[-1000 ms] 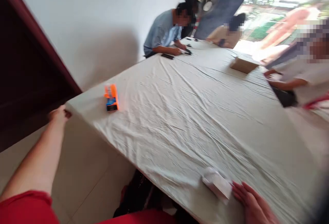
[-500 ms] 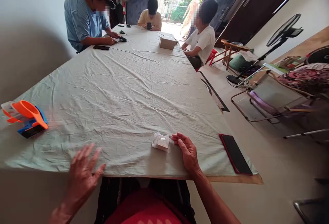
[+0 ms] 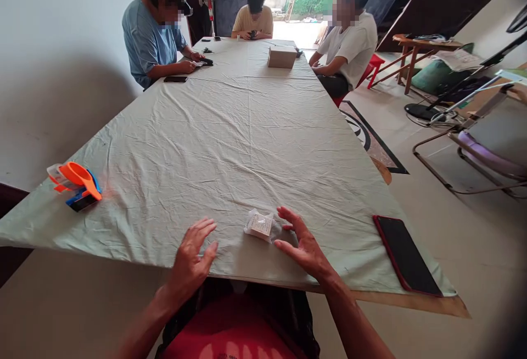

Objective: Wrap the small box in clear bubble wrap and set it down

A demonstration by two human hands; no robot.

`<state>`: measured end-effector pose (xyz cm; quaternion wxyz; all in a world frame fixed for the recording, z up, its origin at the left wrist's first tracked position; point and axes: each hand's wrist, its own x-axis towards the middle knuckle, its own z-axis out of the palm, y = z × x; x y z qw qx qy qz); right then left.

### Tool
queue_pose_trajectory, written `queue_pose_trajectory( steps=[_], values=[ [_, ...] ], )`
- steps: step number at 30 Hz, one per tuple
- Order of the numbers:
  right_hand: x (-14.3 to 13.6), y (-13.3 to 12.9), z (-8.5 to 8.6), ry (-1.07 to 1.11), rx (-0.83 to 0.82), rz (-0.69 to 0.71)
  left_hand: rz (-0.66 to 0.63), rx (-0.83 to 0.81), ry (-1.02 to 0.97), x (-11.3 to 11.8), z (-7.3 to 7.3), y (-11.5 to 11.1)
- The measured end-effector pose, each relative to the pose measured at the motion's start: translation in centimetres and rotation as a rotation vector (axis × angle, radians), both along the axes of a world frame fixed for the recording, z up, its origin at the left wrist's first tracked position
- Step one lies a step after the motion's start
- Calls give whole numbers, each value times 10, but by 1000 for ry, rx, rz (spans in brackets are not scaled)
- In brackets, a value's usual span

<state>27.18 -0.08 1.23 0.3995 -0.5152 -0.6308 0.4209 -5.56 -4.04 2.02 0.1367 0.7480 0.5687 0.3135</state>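
Observation:
A small box in clear plastic wrap (image 3: 260,225) rests on the cloth-covered table (image 3: 230,145) near its front edge. My right hand (image 3: 303,246) is just to the right of it, thumb and fingers parted, with the fingertips close to the loose wrap; whether they touch it I cannot tell. To the left of the box is my left hand (image 3: 192,252), fingers spread over the table edge and apart from the box. Neither hand holds anything. An orange and blue tape dispenser (image 3: 80,183) lies at the left side of the table.
A phone with a red case (image 3: 407,254) lies at the front right corner. Further back are a cardboard box (image 3: 282,57) and another dark phone (image 3: 175,79). Several people sit around the far part, one in a blue shirt (image 3: 142,35). A folding chair (image 3: 486,150) stands on the right.
My left hand has moved right, toward the wrapped box. My right hand has opened wider beside it. The view has shifted, and a figure in the doorway is no longer visible.

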Motion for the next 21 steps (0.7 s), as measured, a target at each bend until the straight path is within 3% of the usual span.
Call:
queue_pose_trajectory(
  steps=[4, 8, 13, 17, 21],
  values=[
    [-9, 3, -1, -145, 30, 109, -54, -204, -372, 60, 3, 31],
    [-21, 9, -10, -233, 107, 123, -149, -392, -605, 91, -8, 52],
    [-31, 16, -15, -209, 113, 84, -229, -519, -706, 102, -18, 57],
    [-38, 24, -8, -155, 115, 133, -146, -397, -653, 98, -21, 49],
    [-44, 33, -5, -138, 103, 250, -40, -270, -559, 90, -35, 41]
  ],
)
